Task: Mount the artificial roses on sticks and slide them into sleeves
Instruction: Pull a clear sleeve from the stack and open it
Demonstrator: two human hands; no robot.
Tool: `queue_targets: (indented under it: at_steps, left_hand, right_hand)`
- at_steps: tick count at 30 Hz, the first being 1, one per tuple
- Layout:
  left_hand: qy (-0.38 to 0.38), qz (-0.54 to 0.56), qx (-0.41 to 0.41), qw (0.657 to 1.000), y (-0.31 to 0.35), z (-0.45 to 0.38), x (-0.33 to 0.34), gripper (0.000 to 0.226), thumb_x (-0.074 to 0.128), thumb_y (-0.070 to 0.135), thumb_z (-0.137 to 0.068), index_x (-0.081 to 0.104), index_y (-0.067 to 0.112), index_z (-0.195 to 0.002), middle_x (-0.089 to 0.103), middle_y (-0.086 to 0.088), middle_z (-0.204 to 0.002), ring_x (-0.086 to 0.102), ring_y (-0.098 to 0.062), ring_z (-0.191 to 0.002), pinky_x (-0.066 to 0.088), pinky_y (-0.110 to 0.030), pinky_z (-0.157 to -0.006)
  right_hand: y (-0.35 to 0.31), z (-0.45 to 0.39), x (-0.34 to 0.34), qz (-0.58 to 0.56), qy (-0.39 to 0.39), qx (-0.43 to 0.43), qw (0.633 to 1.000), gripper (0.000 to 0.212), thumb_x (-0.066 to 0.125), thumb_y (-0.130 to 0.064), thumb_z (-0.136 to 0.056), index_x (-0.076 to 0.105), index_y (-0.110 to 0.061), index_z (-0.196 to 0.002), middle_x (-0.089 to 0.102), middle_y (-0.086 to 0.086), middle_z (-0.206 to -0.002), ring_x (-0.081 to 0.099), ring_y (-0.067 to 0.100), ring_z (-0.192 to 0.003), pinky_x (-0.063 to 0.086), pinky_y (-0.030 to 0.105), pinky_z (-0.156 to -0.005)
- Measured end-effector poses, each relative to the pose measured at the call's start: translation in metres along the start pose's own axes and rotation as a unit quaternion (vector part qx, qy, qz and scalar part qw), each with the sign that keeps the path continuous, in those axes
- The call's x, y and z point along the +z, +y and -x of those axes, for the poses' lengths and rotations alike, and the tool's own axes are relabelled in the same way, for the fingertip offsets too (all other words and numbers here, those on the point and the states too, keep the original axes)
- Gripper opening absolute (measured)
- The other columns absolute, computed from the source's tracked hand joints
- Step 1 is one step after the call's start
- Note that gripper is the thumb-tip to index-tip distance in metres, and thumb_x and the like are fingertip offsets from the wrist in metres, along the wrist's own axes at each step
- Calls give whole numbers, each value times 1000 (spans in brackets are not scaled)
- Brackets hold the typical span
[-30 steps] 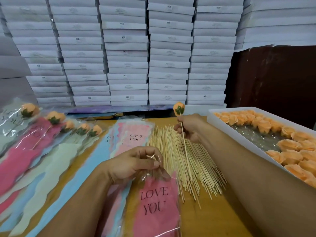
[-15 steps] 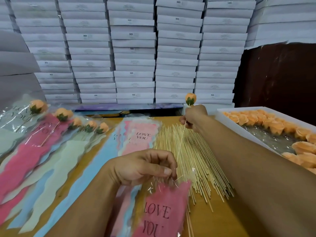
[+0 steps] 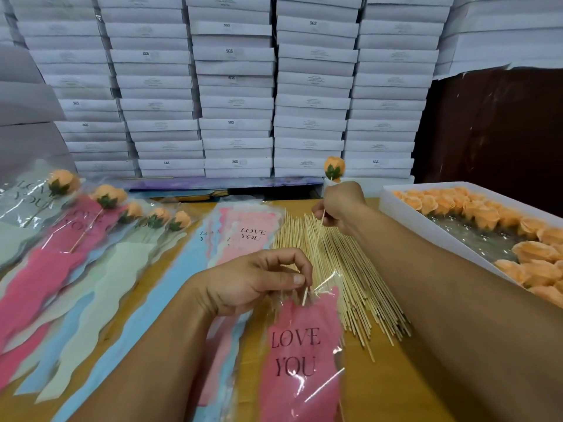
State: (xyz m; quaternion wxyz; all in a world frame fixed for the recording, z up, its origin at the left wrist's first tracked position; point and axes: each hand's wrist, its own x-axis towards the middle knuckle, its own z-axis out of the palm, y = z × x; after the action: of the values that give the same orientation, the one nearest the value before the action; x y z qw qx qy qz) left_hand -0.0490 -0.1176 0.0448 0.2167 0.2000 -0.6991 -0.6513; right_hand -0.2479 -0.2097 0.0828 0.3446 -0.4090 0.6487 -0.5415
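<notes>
Loose skewers (image 3: 341, 269) beside the pink sleeve (image 3: 301, 354); left hand (image 3: 253, 284) pinches its mouth, right hand (image 3: 342, 205) grips the stick (image 3: 316, 239), rose (image 3: 334, 169) up, tip slanting into the sleeve.

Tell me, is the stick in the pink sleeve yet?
Barely in: the stick's lower tip sits at the pink sleeve's mouth, held open by the left hand.

Sticks (image 3: 341, 281) between sleeves (image 3: 240, 236) and tray (image 3: 426, 220)

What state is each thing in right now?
Left hand: pinches sleeve mouth open.
Right hand: grips stick.
Rose: mounted atop stick.
Stick: tip entering sleeve.
Pink sleeve: mouth open.
Rose tray: partly emptied.
</notes>
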Motion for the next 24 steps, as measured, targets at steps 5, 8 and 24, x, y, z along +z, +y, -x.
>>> queue_targets:
  at_steps: [5,8,24]
  left_hand:
    - [72,-9,20,997,-2,-3,-1,6,60,10,-88,62,8,-94,58,2,-73,52,-8,-65,43,-19,-60]
    - [131,-10,27,991,-4,-5,-3,6,63,15,-85,62,12,-89,52,-2,-73,45,-12,-64,36,-26,-61]
    - [235,146,93,956,-2,-13,-3,7,72,7,-79,66,3,-80,66,-16,-81,65,-22,-69,54,-26,-59]
  right_hand:
    - [1,29,0,-47,-73,-3,996,10,42,-15,-107,50,-9,-105,65,14,-57,54,16,-33,41,21,-34]
    - [2,46,-3,-66,-134,2,989,12,49,-14,-104,55,-9,-95,65,6,-50,58,16,-39,47,24,-39]
    - [33,94,-24,-146,-281,-76,946,20,62,-5,-92,78,-7,-106,74,21,-110,65,43,-113,46,56,-107]
